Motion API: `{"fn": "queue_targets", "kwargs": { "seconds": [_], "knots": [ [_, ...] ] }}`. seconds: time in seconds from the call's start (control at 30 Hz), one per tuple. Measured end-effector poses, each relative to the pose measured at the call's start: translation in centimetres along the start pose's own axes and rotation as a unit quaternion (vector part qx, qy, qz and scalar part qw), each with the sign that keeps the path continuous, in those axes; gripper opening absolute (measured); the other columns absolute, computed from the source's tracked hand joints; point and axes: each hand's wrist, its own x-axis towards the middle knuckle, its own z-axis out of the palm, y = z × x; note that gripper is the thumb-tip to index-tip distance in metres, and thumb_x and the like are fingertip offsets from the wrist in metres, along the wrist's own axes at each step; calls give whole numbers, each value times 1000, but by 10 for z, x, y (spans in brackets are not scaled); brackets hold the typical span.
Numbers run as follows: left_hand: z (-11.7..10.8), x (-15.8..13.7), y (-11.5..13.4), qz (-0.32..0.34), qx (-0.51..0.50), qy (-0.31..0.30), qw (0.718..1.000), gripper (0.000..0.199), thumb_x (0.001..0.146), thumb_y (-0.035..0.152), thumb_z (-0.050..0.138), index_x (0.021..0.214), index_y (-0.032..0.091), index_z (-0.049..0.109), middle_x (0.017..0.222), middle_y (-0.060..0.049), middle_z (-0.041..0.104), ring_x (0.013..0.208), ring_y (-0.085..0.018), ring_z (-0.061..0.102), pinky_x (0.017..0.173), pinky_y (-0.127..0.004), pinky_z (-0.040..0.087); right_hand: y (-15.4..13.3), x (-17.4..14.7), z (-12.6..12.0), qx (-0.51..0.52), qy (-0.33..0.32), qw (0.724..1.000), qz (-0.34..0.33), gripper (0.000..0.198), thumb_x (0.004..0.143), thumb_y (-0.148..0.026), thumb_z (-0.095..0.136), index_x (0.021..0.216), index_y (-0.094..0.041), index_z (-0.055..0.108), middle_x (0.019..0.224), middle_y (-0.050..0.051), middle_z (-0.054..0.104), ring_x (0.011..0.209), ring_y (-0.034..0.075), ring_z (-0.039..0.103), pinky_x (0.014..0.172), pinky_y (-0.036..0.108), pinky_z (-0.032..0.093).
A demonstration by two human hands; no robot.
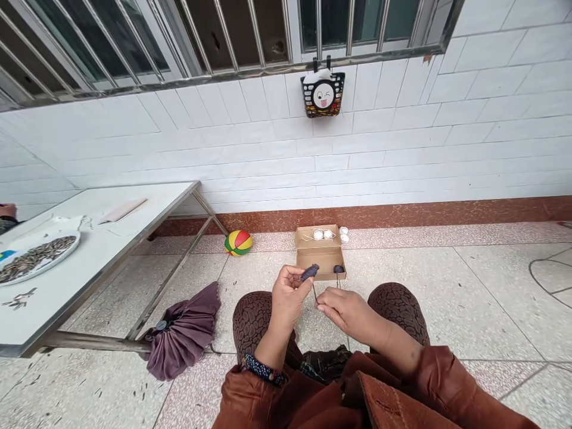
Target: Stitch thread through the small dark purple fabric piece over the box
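Observation:
My left hand pinches a small dark purple piece of crocheted or knitted work between thumb and fingers. From this piece a dark strand of yarn runs down to my right hand, whose fingers are closed on it. Whether a hook or needle is also in the right hand, I cannot tell. Just beyond my hands an open cardboard box lies on the floor. Inside it sits a dark ball of yarn, with a strand leading toward my right hand. White yarn balls rest in the box's lid.
More white balls lie beside the box. To the left are a colourful ball, a folded purple umbrella and a table with a tray of seeds. A black basket hangs from the window bars. At far left a person's hand shows.

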Motion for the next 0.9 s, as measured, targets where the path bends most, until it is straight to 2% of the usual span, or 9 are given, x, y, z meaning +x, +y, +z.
{"fn": "queue_targets", "kwargs": {
  "seconds": [0.17,0.23,0.3,0.43,0.5,0.57,0.73,0.83,0.9],
  "knots": [
    [5,-16,5,-36,5,-116,993,27,73,24,78,96,19,63,86,-1,64,78,-13,57,74,-26,43,3,28,-48,7,56,998,6,24,103,-33,44,97,-20,64,87,5,63,81,17,60,73,28,47],
    [9,-21,10,-52,-13,-169,984,25,75,25,77,95,19,64,87,-1,63,77,-12,55,73,-25,42,14,38,-51,32,76,996,30,24,103,-31,45,90,-20,62,84,3,62,80,16,59,73,28,47],
    [13,-25,14,-68,-50,-193,978,24,75,26,78,94,19,64,89,-1,62,79,-12,55,74,-25,43,26,40,-41,74,81,992,65,23,102,-29,46,85,-20,60,78,1,62,74,14,58,70,26,46],
    [15,-25,14,-77,-113,-143,980,28,72,26,80,94,20,62,89,0,62,83,-13,57,77,-25,44,34,22,-4,109,52,987,105,18,100,-20,44,90,-19,59,77,0,64,71,14,60,66,24,45],
    [15,-24,11,-76,-116,-101,985,30,70,25,81,93,20,63,89,0,63,85,-14,57,79,-26,44,28,9,8,77,47,988,126,19,101,-20,42,93,-20,59,74,0,63,65,14,58,62,24,44],
    [14,-23,6,-70,-101,-65,990,28,70,26,81,92,19,64,89,0,62,85,-14,57,79,-25,44,19,-1,12,22,16,994,104,18,101,-22,42,97,-20,59,78,2,64,69,15,60,64,26,45],
    [13,-23,-2,-45,-53,-10,998,27,71,25,79,92,19,63,83,1,60,79,-12,53,75,-24,41,-4,-2,-13,-71,-29,997,14,22,103,-26,41,95,-20,61,84,5,63,75,18,61,68,28,47],
    [13,-26,2,-45,-45,-47,997,35,71,22,80,100,20,60,92,-1,62,84,-13,55,77,-25,41,-6,10,-35,-57,8,998,4,24,104,-31,41,102,-21,63,94,7,64,83,18,61,73,28,48],
    [13,-29,7,-53,-42,-90,994,41,72,22,80,107,21,59,96,-1,63,84,-14,55,76,-25,41,-1,18,-43,-40,30,999,16,26,104,-34,43,99,-22,65,89,5,63,79,17,60,72,28,47]
  ]
}}
